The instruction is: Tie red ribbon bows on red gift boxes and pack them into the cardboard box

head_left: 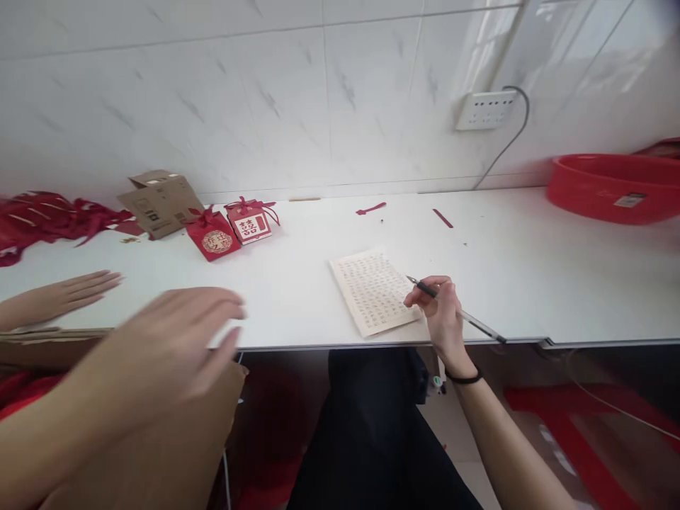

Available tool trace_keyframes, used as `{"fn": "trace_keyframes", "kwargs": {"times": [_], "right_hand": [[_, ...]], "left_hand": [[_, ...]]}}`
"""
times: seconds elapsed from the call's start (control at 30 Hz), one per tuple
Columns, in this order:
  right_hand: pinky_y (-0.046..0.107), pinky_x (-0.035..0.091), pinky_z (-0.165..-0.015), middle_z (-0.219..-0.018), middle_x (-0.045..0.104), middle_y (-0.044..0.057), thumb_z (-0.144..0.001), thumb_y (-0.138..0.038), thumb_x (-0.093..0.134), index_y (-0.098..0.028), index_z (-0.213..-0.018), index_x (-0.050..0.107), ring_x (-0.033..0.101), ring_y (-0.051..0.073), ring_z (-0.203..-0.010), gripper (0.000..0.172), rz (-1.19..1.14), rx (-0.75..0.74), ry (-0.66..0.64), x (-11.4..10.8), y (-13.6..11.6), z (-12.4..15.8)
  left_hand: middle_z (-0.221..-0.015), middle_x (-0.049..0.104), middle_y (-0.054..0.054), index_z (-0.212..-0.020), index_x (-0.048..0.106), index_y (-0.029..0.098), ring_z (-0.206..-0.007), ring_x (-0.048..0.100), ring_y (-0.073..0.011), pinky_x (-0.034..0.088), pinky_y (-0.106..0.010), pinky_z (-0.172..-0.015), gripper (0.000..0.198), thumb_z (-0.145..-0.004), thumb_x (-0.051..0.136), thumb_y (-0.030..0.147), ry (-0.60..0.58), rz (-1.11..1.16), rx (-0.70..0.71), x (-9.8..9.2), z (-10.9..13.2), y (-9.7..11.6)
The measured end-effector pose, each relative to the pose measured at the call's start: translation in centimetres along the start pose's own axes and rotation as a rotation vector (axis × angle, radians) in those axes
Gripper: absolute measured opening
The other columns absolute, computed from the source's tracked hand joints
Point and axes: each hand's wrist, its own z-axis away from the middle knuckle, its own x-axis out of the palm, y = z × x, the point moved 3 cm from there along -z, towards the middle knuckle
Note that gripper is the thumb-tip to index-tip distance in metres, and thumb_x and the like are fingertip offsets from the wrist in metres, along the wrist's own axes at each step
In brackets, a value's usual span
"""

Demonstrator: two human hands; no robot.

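Note:
My right hand (442, 312), with a dark band round its wrist, holds a pen (481, 326). Its tip points up and left, over the right edge of a small sheet of paper (372, 287) covered in rows of handwritten characters. The sheet lies at a slant near the table's front edge. Smeared by motion, my left hand (185, 340) hangs over the front edge on the left, above a cardboard box (154, 439). Its thumb is apart from the fingers, and nothing shows between them.
Another person's hand (69, 294) lies flat on the white table (297, 283) at left. Behind stand two red gift boxes (213, 237), a brown carton (164, 205) and red ribbons (47, 216). A red basin (610, 188) sits at right, near a wall socket (484, 111).

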Motion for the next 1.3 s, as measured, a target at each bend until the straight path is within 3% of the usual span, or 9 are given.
{"fn": "trace_keyframes", "kwargs": {"times": [0.07,0.17,0.27,0.37,0.7,0.93,1.1,1.3], "right_hand": [[0.029,0.047,-0.061,-0.06,0.053,-0.001,-0.088,-0.054,0.039,-0.02,-0.077,0.052,0.055,0.014,-0.057,0.038,0.049,0.014,0.029,-0.4,-0.1,-0.3],[0.027,0.045,-0.06,-0.061,0.057,0.0,-0.082,-0.045,0.055,-0.018,-0.073,0.058,0.056,0.015,-0.06,0.028,0.164,0.046,0.001,0.1,-0.2,-0.4],[0.025,0.044,-0.059,-0.069,0.061,0.001,-0.074,-0.038,0.065,-0.018,-0.077,0.06,0.057,0.015,-0.065,0.021,0.263,0.065,-0.069,0.7,-0.1,0.0],[0.023,0.042,-0.054,-0.067,0.058,-0.001,-0.074,-0.035,0.066,-0.019,-0.074,0.056,0.053,0.013,-0.06,0.019,0.343,0.078,-0.091,0.7,-0.1,0.3],[0.021,0.032,-0.046,-0.048,0.04,-0.006,-0.079,-0.026,0.053,-0.02,-0.053,0.036,0.038,0.009,-0.046,0.032,0.571,0.057,-0.217,0.9,-0.6,0.5],[0.021,0.023,-0.042,-0.047,0.025,-0.007,-0.075,-0.02,0.049,-0.02,-0.054,0.025,0.024,0.007,-0.045,0.033,0.621,0.025,-0.226,0.9,-0.5,0.4],[0.02,0.024,-0.042,-0.048,0.024,-0.007,-0.076,-0.021,0.049,-0.02,-0.055,0.024,0.023,0.007,-0.045,0.033,0.645,-0.001,-0.231,1.0,-0.3,0.4],[0.02,0.023,-0.042,-0.047,0.024,-0.007,-0.074,-0.018,0.048,-0.02,-0.054,0.024,0.024,0.007,-0.045,0.031,0.676,-0.037,-0.236,1.0,-0.5,0.4]], "left_hand": [[-0.104,0.063,-0.008,-0.1,0.06,0.016,-0.099,0.057,-0.0237,0.042,-0.04,-0.089,0.023,-0.085,0.044,0.022,-0.13,0.009,0.184,3.1,-4.4,3.5],[-0.132,0.05,-0.011,-0.123,0.049,0.013,-0.119,0.047,-0.0252,0.036,-0.04,-0.099,0.04,-0.085,0.044,0.023,-0.313,0.083,0.289,7.9,-8.5,6.6],[-0.146,0.03,-0.008,-0.138,0.031,0.017,-0.134,0.027,-0.0262,0.024,-0.044,-0.108,0.059,-0.083,0.047,0.032,-0.498,0.173,0.274,11.6,-9.0,6.7],[-0.148,0.024,-0.005,-0.142,0.022,0.022,-0.137,0.02,-0.0247,0.021,-0.044,-0.11,0.064,-0.083,0.047,0.03,-0.601,0.237,0.23,13.3,-7.9,5.6],[-0.148,0.024,-0.002,-0.142,0.021,0.025,-0.136,0.023,-0.0239,0.023,-0.04,-0.109,0.069,-0.079,0.048,0.023,-0.565,0.269,0.232,13.7,-7.6,5.4],[-0.148,0.027,-0.001,-0.141,0.025,0.024,-0.135,0.025,-0.0226,0.024,-0.037,-0.108,0.066,-0.079,0.048,0.022,-0.526,0.271,0.245,13.5,-7.5,5.5],[-0.148,0.027,-0.002,-0.141,0.025,0.024,-0.136,0.024,-0.0214,0.023,-0.035,-0.108,0.066,-0.078,0.049,0.022,-0.509,0.268,0.252,13.4,-7.6,5.6],[-0.149,0.024,-0.003,-0.14,0.026,0.022,-0.136,0.022,-0.0224,0.023,-0.037,-0.108,0.068,-0.076,0.05,0.02,-0.569,0.264,0.225,13.2,-7.9,5.8]]}}
